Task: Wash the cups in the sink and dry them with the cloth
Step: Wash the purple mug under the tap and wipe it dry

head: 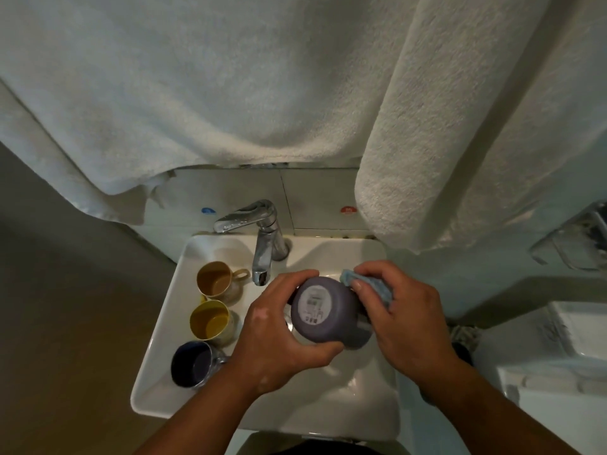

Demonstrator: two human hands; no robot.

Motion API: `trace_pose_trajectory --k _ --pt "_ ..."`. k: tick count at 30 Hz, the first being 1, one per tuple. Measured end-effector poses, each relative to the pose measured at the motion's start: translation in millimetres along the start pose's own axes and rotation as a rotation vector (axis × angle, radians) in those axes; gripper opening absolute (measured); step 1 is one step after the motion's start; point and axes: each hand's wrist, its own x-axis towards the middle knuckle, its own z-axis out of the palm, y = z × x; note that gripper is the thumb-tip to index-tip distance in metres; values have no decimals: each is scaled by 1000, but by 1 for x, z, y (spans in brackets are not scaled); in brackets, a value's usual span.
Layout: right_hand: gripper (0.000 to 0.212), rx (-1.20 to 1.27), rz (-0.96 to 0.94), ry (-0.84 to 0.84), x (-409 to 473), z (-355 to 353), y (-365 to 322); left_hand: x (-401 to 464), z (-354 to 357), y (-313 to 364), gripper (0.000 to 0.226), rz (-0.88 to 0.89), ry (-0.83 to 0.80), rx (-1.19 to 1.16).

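1. Stage of work: one purple cup (323,311) is in hand over the sink (371,385), turned base-up toward the camera. A blue cloth (377,287) is pressed against its upper right side. In my judgement this is the wiping step on this cup; whether it serves as scrubbing or drying cannot be told.

2. Left hand (279,336): the grip is clamped on the purple cup, fingers over its far side and thumb under its near edge.

3. Right hand (400,316): the grip is curled round the blue cloth, with the thumb holding the cloth against the cup's wall.

4. Tap (259,238): no water is seen running from the spout. Droplets show on its handle.

5. Remaining items: three cups stand upright in a row on the sink's left ledge. These are a tan cup (216,280) farthest away, a yellow cup (210,320) in the middle, and a dark blue cup (193,362) nearest. Whether these are washed, dried or awaiting attention cannot be determined.

6. Progress estimate: the task is unfinished; at least the cup in hand is incomplete.

7. Condition of the cup in hand: matte purple-grey body with a white printed label on its base and a handle at the lower right. No chips or residue are visible.

8. Surroundings: white towels (230,77) hang above the sink.
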Motion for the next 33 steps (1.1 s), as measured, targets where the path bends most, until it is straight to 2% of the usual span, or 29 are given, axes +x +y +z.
trace_pose_trajectory --k 4,8,11,13,18,21,23,28,30,33 --pt "12 -5 -21 69 8 -6 -3 -5 3 -10 93 4 -16 93" --pt "12 8 -192 -65 -3 11 -12 -5 10 -9 85 31 -8 152" --pt "24 21 -328 -141 -21 26 -11 -4 9 -8 78 64 37 146" --pt "24 26 -416 -156 -25 23 1 -6 6 -10 77 75 63 171" --pt "25 -23 -258 -58 -18 20 7 -10 14 -9 82 50 49 184" --pt "24 -56 -414 -91 -27 25 2 -9 12 -12 80 36 40 183" --pt "26 -50 -434 -135 -31 20 12 -10 10 -14 82 34 45 198" --pt "31 -50 -219 -53 -19 19 19 -11 21 -4 83 65 23 203" --pt "29 -69 -305 -47 -26 23 6 -10 21 -5 80 63 21 182" --pt "26 -49 -461 -125 -42 19 12 -10 17 -11 79 63 32 176"
